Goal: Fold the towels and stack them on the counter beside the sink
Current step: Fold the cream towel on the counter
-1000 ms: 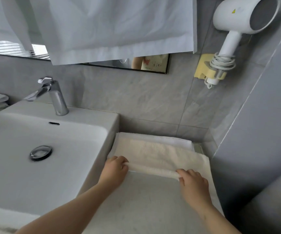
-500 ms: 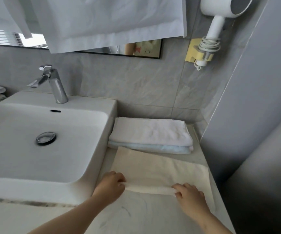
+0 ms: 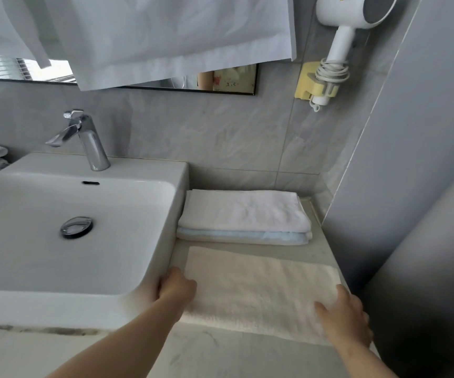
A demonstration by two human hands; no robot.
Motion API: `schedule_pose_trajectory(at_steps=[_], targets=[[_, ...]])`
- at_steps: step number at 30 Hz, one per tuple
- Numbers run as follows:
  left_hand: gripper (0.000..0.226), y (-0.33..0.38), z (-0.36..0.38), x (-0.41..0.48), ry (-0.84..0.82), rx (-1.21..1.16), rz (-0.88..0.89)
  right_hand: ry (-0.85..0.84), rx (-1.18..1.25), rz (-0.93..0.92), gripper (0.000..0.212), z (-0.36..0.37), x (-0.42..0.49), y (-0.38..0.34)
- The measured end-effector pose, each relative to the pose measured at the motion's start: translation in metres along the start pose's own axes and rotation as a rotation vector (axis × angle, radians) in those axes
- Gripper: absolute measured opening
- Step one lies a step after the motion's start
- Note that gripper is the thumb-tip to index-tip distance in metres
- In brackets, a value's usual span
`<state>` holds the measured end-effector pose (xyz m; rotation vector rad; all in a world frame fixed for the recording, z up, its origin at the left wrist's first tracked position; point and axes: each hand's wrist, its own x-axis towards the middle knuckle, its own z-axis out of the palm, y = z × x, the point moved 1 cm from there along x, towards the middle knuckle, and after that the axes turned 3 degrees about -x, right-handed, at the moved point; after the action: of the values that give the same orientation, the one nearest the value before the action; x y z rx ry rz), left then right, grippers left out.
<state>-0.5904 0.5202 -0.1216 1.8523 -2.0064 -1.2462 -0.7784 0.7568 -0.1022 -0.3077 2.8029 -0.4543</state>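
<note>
1. on the counter (image 3: 247, 356) right of the sink (image 3: 56, 304), a folded white towel (image 3: 245, 211) lies on a pale blue towel (image 3: 247, 237): two look done.
2. just in front, the cream towel (image 3: 258, 287) lies folded, not yet stacked.
3. the left hand (image 3: 178, 289) curls at its left edge, grip unclear; the right hand (image 3: 344, 320) lies flat on its right end.

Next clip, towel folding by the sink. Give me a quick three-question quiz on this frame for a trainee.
1. True or false: the white towel lies on top of the light blue towel.
2. Where is the hair dryer? A) in the sink B) mounted on the tiled wall, upper right C) lying on the counter
3. Fill in: the left hand and right hand both touch the ____ towel.
Key: 1 true; 2 B; 3 cream, the cream towel.
</note>
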Motion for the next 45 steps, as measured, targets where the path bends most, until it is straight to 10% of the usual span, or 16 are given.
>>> schedule_pose_trajectory(at_steps=[12, 18, 24, 45], targets=[[0.045, 0.009, 0.004, 0.004, -0.122, -0.125, 0.008, -0.156, 0.57, 0.21, 0.05, 0.005, 0.023, 0.004], [0.035, 0.046, -0.006, -0.009, -0.102, 0.012, 0.17, -0.111, 0.672, 0.052, 0.01, -0.018, 0.028, -0.019], [0.016, 0.081, -0.053, -0.022, -0.085, -0.172, 0.302, -0.158, 0.73, -0.197, 0.015, -0.044, 0.016, -0.062], [0.029, -0.044, -0.301, -0.047, 0.57, -0.646, 0.197, -0.375, 0.949, -0.695, 0.012, -0.033, -0.141, -0.303]])
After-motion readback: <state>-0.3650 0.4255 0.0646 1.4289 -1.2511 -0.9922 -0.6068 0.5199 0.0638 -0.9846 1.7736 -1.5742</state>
